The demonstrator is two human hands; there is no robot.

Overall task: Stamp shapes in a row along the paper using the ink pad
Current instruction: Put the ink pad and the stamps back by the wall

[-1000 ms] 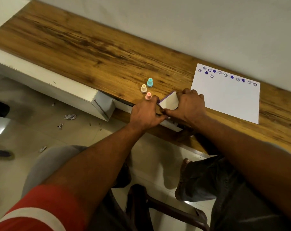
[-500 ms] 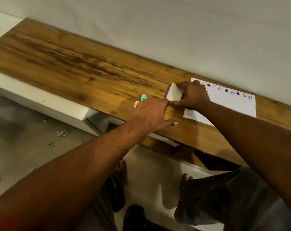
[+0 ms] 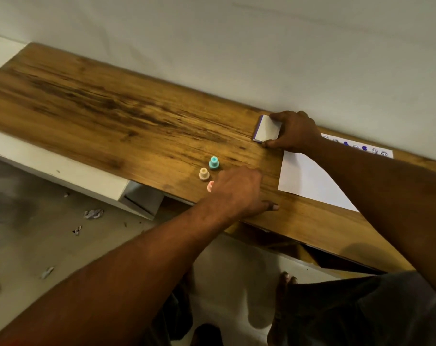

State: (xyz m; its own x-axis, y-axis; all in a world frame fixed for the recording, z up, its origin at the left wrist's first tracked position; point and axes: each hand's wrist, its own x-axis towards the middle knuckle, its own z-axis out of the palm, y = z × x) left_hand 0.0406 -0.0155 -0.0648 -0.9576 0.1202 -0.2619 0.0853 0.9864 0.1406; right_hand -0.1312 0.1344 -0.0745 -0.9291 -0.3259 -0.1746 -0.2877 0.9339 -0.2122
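My right hand (image 3: 295, 132) grips the white ink pad box (image 3: 268, 129) with a purple edge, holding it on the wooden shelf near the wall, left of the paper. The white paper (image 3: 309, 179) carries a row of purple stamped shapes (image 3: 356, 146) along its far edge, partly hidden by my right forearm. My left hand (image 3: 239, 191) rests on the shelf's front edge, fingers spread, holding nothing. Three small stamps stand just left of it: a teal stamp (image 3: 214, 163), a cream stamp (image 3: 204, 174) and a pink stamp (image 3: 210, 186), the pink one partly covered by my hand.
The wooden shelf (image 3: 99, 113) runs along a white wall (image 3: 237, 46). A white cabinet edge (image 3: 87, 181) sits below the shelf's left part. Paper scraps (image 3: 93, 214) lie on the tiled floor. My feet and knees show below.
My right hand carried the ink pad box from the shelf's front edge up to the back by the wall. My left hand let go of it and stayed near the stamps.
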